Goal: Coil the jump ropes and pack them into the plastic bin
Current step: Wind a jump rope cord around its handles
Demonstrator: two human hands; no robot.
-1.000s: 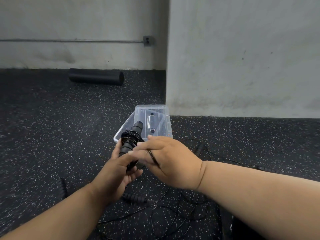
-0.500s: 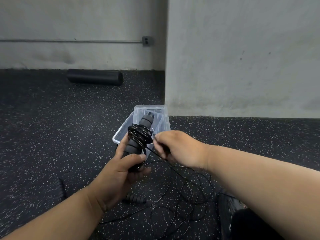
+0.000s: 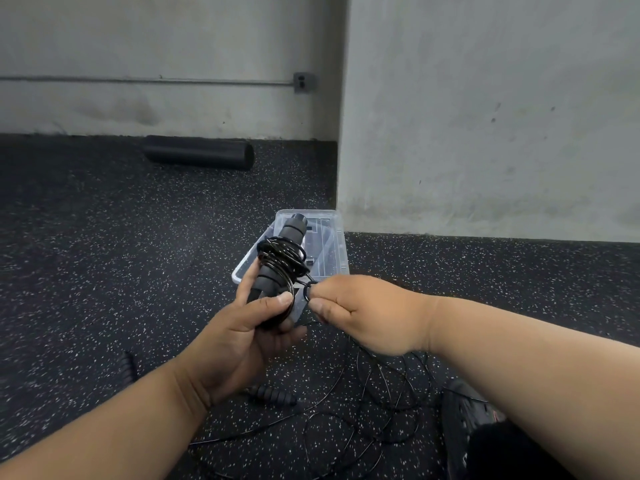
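My left hand (image 3: 239,337) grips black foam jump rope handles (image 3: 289,237), held upright with several turns of thin black cord (image 3: 282,258) wound round them. My right hand (image 3: 363,311) pinches the cord just right of the handles, thumb and fingers curled on it. The rest of that cord lies in loose loops (image 3: 377,403) on the floor below my right wrist. The clear plastic bin (image 3: 337,237) stands on the floor right behind the handles. Another ribbed black handle (image 3: 273,396) lies on the floor under my left hand.
The floor is black speckled rubber. A black foam roller (image 3: 199,156) lies against the back wall at left. A grey wall corner (image 3: 341,168) juts out just behind the bin. A dark shoe (image 3: 467,420) shows at lower right. A dark ribbed object (image 3: 126,370) lies at lower left.
My right hand came off the top of the handles and moved to the right, drawing the cord round them. The handles now tilt more upright, with more turns of cord showing.
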